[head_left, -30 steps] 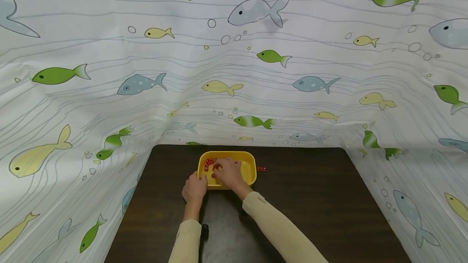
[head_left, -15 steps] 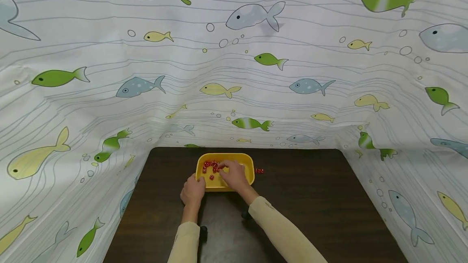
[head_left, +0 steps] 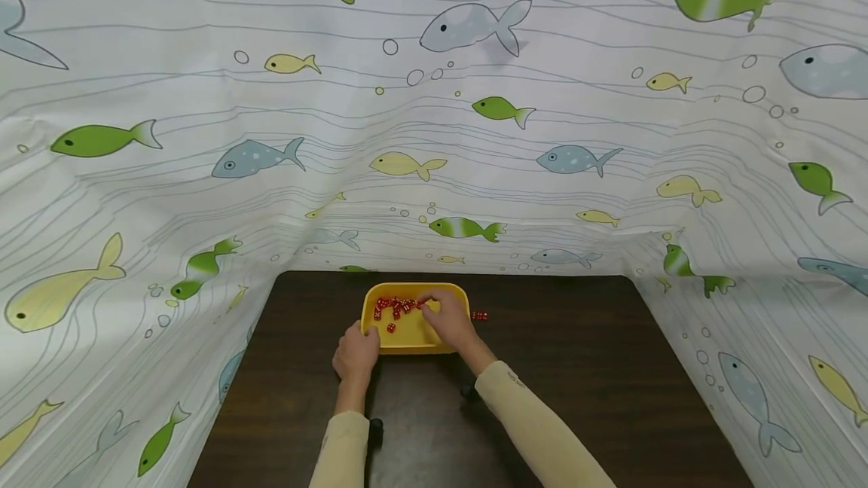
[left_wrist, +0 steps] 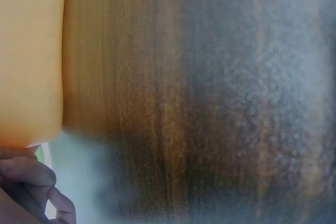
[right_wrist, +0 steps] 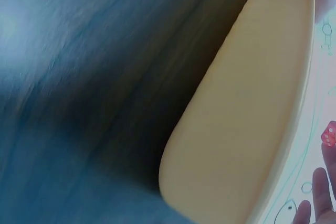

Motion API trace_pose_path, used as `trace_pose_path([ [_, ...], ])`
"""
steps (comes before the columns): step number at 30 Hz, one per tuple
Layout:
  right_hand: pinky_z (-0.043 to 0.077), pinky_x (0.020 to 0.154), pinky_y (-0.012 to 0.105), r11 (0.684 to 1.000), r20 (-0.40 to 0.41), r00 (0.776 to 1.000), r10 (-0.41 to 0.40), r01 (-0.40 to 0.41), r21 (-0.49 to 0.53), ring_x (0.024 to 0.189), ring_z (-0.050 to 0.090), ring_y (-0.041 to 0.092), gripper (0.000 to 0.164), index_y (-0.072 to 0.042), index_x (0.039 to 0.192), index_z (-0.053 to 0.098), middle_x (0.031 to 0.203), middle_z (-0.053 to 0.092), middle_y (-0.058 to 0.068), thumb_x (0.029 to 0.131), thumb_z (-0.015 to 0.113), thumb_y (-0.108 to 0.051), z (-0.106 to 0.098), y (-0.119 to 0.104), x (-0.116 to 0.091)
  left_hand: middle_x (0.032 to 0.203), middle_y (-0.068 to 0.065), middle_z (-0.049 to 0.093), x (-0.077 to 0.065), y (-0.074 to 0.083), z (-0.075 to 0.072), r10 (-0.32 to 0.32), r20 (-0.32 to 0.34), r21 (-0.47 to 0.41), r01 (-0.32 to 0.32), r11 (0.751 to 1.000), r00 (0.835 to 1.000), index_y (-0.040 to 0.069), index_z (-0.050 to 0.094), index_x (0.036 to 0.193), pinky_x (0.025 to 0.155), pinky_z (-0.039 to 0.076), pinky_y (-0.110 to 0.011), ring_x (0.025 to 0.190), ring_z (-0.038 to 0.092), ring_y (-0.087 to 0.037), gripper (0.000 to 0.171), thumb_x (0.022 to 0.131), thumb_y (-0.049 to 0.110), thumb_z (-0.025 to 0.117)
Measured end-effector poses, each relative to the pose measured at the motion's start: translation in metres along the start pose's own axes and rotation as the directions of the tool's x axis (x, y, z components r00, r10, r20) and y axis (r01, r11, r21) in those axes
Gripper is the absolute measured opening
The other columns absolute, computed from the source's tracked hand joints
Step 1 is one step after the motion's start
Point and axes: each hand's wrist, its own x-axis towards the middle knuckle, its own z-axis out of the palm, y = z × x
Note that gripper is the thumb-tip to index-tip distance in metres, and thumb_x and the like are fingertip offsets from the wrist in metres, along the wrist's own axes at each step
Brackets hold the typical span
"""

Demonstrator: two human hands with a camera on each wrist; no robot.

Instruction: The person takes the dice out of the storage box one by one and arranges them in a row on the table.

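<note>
In the head view, my left hand (head_left: 357, 351) grips the near left corner of a yellow plastic tray (head_left: 407, 349). Its curled fingers (left_wrist: 31, 171) show below the tray wall (left_wrist: 31, 51) in the left wrist view. Several red dice (head_left: 396, 307) with white pips lie in the tray's left and back part, and a single die (head_left: 391, 327) sits apart nearer the front. My right hand (head_left: 450, 318) reaches over the tray's right half, pinching a red die (right_wrist: 329, 134) at its fingertips, seen at the right edge of the right wrist view.
A short row of red dice (head_left: 479, 315) lies on the dark wooden table (head_left: 576, 382) just right of the tray. A white fish-print curtain (head_left: 441, 194) encloses the table's back and sides. Small black wrist devices (head_left: 376, 431) sit at the sleeves.
My right hand has moved to the right across the tray, uncovering more of the dice. The left hand keeps its grip on the corner. The head view has shifted slightly.
</note>
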Motion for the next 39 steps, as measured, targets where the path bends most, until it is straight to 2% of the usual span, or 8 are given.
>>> trace_pose_path([
  [4, 0.035, 0.119, 0.070, 0.999, -0.047, 0.999, -0.023, 0.021, -0.034, 0.127, 0.067, 0.032, 0.015, -0.013, 0.113, 0.080, 0.116, 0.079, 0.002, 0.103, 0.070, -0.016, -0.011, 0.004, -0.002, 0.077, -0.008, 0.056, 0.000, -0.001, -0.001, 0.007, 0.003, -0.002, -0.007, 1.000, 1.000, 0.007, 0.065, 0.106, 0.063, 0.035, -0.038, 0.068, 0.053, -0.025, 0.031, 0.107, 0.033, 0.049],
  [6, 0.032, 0.119, 0.072, 0.999, -0.063, 0.998, -0.012, 0.009, -0.051, 0.125, 0.065, 0.032, 0.013, -0.015, 0.112, 0.080, 0.116, 0.079, 0.001, 0.103, 0.071, -0.017, -0.016, 0.007, -0.004, 0.077, -0.008, 0.056, 0.000, -0.002, -0.001, 0.013, 0.006, -0.004, -0.013, 1.000, 1.000, 0.008, 0.065, 0.106, 0.063, 0.034, -0.038, 0.067, 0.053, -0.025, 0.031, 0.106, 0.034, 0.048],
  [11, 0.036, 0.116, 0.065, 0.997, -0.086, 0.996, 0.035, -0.040, -0.059, 0.120, 0.061, 0.035, 0.013, -0.016, 0.112, 0.080, 0.118, 0.078, 0.004, 0.103, 0.071, -0.018, -0.029, 0.013, -0.009, 0.078, -0.008, 0.058, 0.000, -0.002, 0.000, 0.015, 0.008, -0.005, -0.015, 1.000, 1.000, 0.008, 0.067, 0.110, 0.062, 0.035, -0.038, 0.067, 0.054, -0.026, 0.032, 0.106, 0.034, 0.048],
  [17, 0.032, 0.119, 0.065, 0.994, -0.118, 0.989, 0.094, -0.099, -0.037, 0.124, 0.059, 0.040, 0.014, -0.017, 0.114, 0.079, 0.123, 0.076, 0.006, 0.103, 0.071, -0.017, -0.046, 0.025, -0.011, 0.079, -0.009, 0.056, -0.001, -0.002, -0.001, 0.004, 0.007, -0.004, -0.004, 1.000, 1.000, 0.009, 0.065, 0.108, 0.065, 0.035, -0.038, 0.070, 0.054, -0.026, 0.031, 0.106, 0.034, 0.047],
  [20, 0.029, 0.120, 0.066, 0.993, -0.145, 0.984, 0.105, -0.111, -0.030, 0.121, 0.059, 0.038, 0.015, -0.016, 0.116, 0.079, 0.123, 0.075, 0.007, 0.104, 0.071, -0.017, -0.056, 0.032, -0.012, 0.078, -0.009, 0.055, -0.001, -0.001, -0.001, 0.006, 0.010, -0.007, -0.006, 1.000, 1.000, 0.009, 0.064, 0.106, 0.065, 0.034, -0.038, 0.069, 0.053, -0.026, 0.030, 0.106, 0.034, 0.047],
  [24, 0.038, 0.115, 0.064, 0.989, -0.168, 0.976, 0.139, -0.146, -0.026, 0.117, 0.058, 0.033, 0.015, -0.017, 0.118, 0.078, 0.122, 0.073, 0.007, 0.105, 0.070, -0.019, -0.068, 0.043, -0.017, 0.079, -0.008, 0.056, -0.001, 0.000, 0.000, 0.011, 0.009, -0.008, -0.011, 1.000, 1.000, 0.010, 0.065, 0.106, 0.065, 0.034, -0.038, 0.069, 0.053, -0.026, 0.030, 0.106, 0.034, 0.046],
  [28, 0.049, 0.106, 0.059, 0.984, -0.190, 0.967, 0.171, -0.179, -0.024, 0.118, 0.059, 0.035, 0.016, -0.018, 0.119, 0.077, 0.124, 0.072, 0.009, 0.104, 0.070, -0.019, -0.077, 0.055, -0.023, 0.077, -0.008, 0.056, -0.001, -0.002, 0.001, 0.020, 0.007, -0.012, -0.020, 1.000, 1.000, 0.010, 0.064, 0.105, 0.064, 0.034, -0.037, 0.067, 0.052, -0.025, 0.030, 0.107, 0.034, 0.046],
  [39, 0.053, 0.105, 0.057, 0.973, -0.198, 0.959, 0.203, -0.220, -0.071, 0.124, 0.063, 0.036, 0.021, -0.015, 0.124, 0.075, 0.131, 0.073, 0.011, 0.103, 0.072, -0.016, -0.091, 0.084, -0.034, 0.078, -0.008, 0.056, -0.001, -0.002, 0.001, 0.015, 0.015, -0.015, -0.015, 1.000, 1.000, 0.009, 0.064, 0.108, 0.065, 0.034, -0.037, 0.067, 0.052, -0.025, 0.031, 0.107, 0.034, 0.046],
])
